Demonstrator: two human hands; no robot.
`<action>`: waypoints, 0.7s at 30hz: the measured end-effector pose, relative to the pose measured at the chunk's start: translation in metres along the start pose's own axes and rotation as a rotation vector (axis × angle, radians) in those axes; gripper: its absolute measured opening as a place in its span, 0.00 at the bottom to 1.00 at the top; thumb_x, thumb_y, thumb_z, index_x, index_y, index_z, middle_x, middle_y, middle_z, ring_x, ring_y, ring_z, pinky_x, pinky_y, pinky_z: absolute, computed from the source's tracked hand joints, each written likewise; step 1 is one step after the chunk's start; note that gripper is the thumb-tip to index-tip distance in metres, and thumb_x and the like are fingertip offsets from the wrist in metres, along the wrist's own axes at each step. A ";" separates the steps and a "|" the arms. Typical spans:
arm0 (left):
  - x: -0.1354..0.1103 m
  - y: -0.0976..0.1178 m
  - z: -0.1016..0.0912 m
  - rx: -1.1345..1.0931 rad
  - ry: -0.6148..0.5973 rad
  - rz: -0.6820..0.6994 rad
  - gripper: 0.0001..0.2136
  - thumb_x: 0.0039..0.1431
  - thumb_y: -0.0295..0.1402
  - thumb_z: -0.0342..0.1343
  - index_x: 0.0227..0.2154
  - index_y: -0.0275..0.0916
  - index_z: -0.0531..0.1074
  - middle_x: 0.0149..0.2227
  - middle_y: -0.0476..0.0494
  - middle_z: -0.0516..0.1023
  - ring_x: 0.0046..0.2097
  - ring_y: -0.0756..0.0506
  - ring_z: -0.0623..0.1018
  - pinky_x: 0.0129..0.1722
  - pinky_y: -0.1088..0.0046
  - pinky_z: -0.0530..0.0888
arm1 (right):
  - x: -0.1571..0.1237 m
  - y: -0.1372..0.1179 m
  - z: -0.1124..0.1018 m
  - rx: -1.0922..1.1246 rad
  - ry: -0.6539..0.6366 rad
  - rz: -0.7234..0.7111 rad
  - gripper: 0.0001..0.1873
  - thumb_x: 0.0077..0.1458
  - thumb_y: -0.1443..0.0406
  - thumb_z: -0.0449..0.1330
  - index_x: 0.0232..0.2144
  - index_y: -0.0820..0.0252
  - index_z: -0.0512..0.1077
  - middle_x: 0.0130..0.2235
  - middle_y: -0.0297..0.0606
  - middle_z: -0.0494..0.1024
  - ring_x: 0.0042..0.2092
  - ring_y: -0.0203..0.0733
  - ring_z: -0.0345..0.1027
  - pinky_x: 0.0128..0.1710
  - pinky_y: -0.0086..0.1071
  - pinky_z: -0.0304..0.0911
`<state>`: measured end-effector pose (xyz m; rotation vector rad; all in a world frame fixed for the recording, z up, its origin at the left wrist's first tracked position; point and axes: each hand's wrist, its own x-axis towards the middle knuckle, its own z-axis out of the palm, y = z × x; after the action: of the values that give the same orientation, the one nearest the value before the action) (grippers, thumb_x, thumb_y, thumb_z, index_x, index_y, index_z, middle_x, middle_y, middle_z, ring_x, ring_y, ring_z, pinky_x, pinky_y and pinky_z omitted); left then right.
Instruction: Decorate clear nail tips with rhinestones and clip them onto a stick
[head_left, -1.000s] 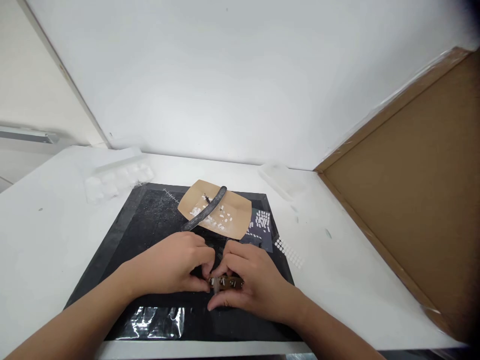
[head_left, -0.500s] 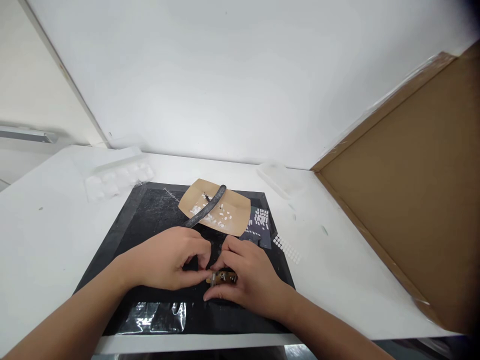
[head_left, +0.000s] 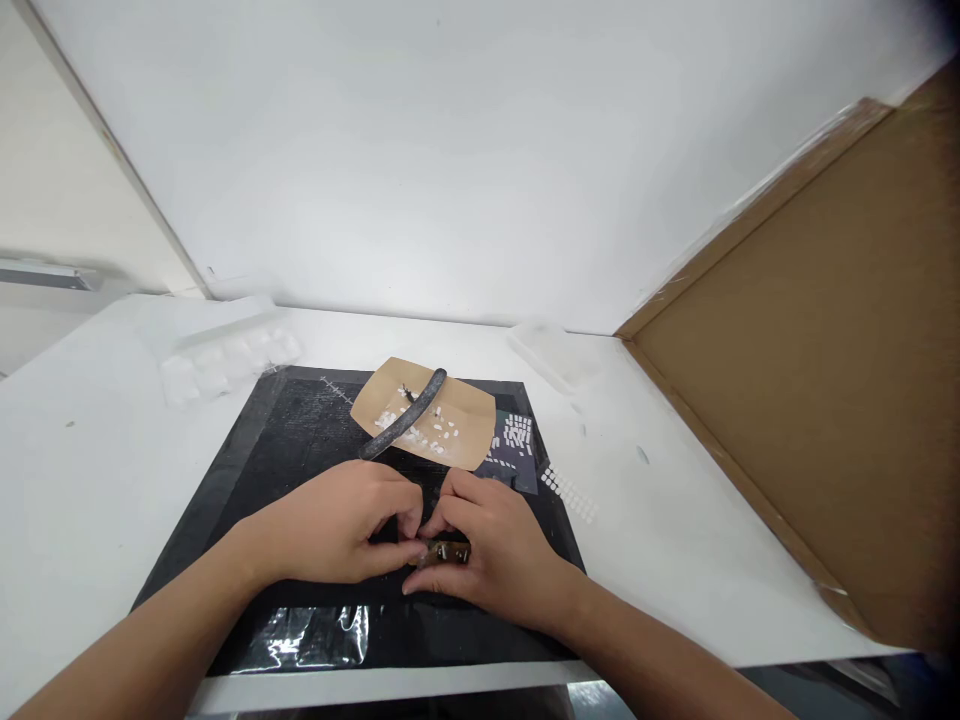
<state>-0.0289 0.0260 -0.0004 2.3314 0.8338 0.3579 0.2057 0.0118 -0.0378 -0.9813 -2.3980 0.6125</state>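
Observation:
A small brown piece with dark and shiny spots [head_left: 452, 552] is held low over the black mat [head_left: 300, 420]. My right hand [head_left: 499, 545] is closed around it, the thumb below and the fingers above. At the piece's left end, my left hand [head_left: 349, 520] has its thumb and forefinger pinched together, with the tips touching that end. Fingers cover much of the piece, so its exact kind cannot be made out.
Beyond my hands lies a tan paper tray [head_left: 472, 400] with small white bits and a dark curved strip [head_left: 405, 415] across it. A dark sheet with white pieces [head_left: 517, 435], white dots [head_left: 570, 492], clear plastic trays [head_left: 229, 360] and a cardboard panel [head_left: 787, 350] surround the mat.
The view has shifted slightly. My fingertips have moved a little on the brown piece, and its left end is now more covered. Both hands keep their hold.

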 end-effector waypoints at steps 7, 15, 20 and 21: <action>0.002 0.002 0.005 -0.050 -0.053 0.020 0.08 0.60 0.35 0.66 0.35 0.41 0.73 0.33 0.51 0.80 0.36 0.47 0.76 0.37 0.71 0.67 | 0.000 0.001 0.000 -0.021 0.004 -0.027 0.27 0.49 0.41 0.71 0.32 0.57 0.74 0.35 0.34 0.72 0.33 0.37 0.66 0.29 0.30 0.56; 0.003 0.000 0.004 -0.088 -0.048 0.042 0.03 0.63 0.34 0.65 0.36 0.42 0.78 0.36 0.49 0.82 0.40 0.46 0.76 0.40 0.70 0.69 | 0.000 0.000 -0.003 -0.036 -0.019 -0.016 0.31 0.42 0.39 0.73 0.32 0.57 0.73 0.34 0.34 0.71 0.33 0.38 0.66 0.30 0.30 0.55; 0.002 -0.005 0.007 -0.115 -0.029 0.070 0.03 0.63 0.35 0.65 0.38 0.43 0.81 0.38 0.47 0.82 0.42 0.45 0.77 0.43 0.69 0.71 | -0.001 -0.007 -0.010 0.035 0.033 -0.001 0.29 0.43 0.43 0.74 0.37 0.56 0.74 0.37 0.35 0.72 0.37 0.40 0.67 0.34 0.33 0.60; 0.002 -0.006 0.007 -0.123 -0.023 0.079 0.03 0.63 0.35 0.66 0.37 0.43 0.82 0.38 0.47 0.82 0.43 0.46 0.77 0.44 0.69 0.71 | -0.001 -0.008 -0.012 0.051 0.055 0.010 0.27 0.45 0.45 0.73 0.38 0.56 0.74 0.37 0.35 0.72 0.37 0.40 0.67 0.35 0.34 0.61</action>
<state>-0.0268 0.0277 -0.0093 2.2538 0.6903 0.4040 0.2094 0.0084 -0.0237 -0.9769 -2.3192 0.6387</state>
